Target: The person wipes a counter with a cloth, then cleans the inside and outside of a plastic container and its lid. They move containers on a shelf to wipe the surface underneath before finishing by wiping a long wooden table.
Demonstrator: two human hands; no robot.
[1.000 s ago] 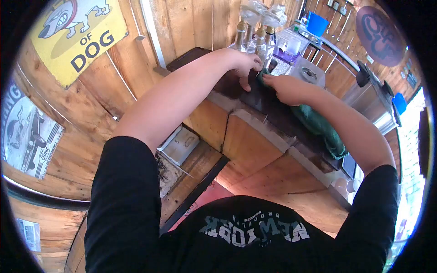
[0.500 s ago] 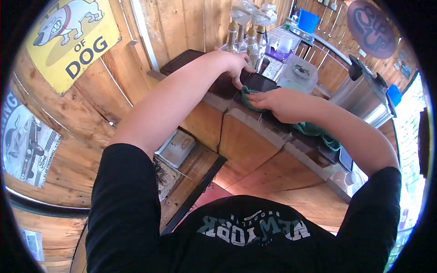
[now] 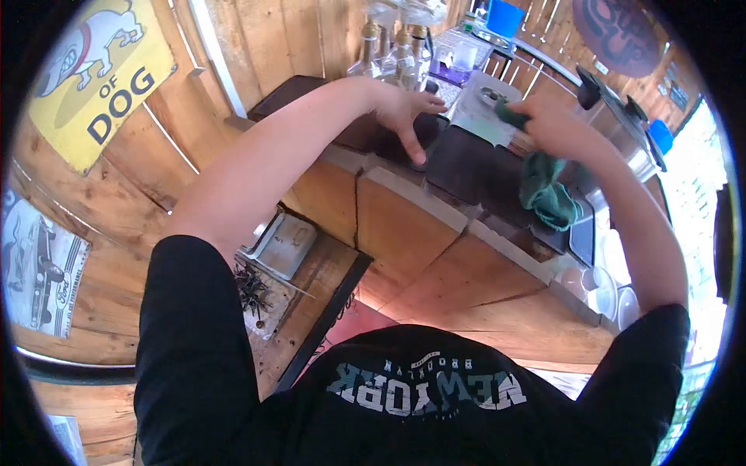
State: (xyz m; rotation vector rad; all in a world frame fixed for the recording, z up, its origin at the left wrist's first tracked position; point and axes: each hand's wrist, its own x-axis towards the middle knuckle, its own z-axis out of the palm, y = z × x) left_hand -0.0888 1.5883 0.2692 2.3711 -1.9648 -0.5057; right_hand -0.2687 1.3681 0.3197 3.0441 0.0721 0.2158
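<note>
Right hand [image 3: 548, 126] closed on a green cloth [image 3: 544, 190]. The top of the cloth is bunched in the fist and the rest hangs loose below it, over the dark countertop [image 3: 466, 159]. The fist sits at the near edge of a clear lidded tub [image 3: 483, 116]. A small metal piece shows through the tub lid; can't tell what it is.

Left hand [image 3: 402, 109] open, holding nothing. Fingers are spread and the palm is down on the countertop, with one finger stretched toward the near edge. It is just beside the tub's left side and well apart from the cloth.

Glass bottles [image 3: 388, 56] stand upright in a tight group right behind the left hand, with gold-coloured tops and clear glass. Fill level not readable. A clear cup [image 3: 465, 56] stands behind the tub; contents can't be told. A blue container [image 3: 505, 17] is farther back on the rear ledge, inside not visible.

Stacked clear plastic cups [image 3: 604, 286] sit below the counter at lower right. A flat grey metal box [image 3: 287, 245] lies on the lower wooden shelf at left, with a loose pile of dark nails or screws [image 3: 252, 287] just beside it, outside the box. A yellow dog sign [image 3: 93, 70] hangs on the plank wall at upper left.
</note>
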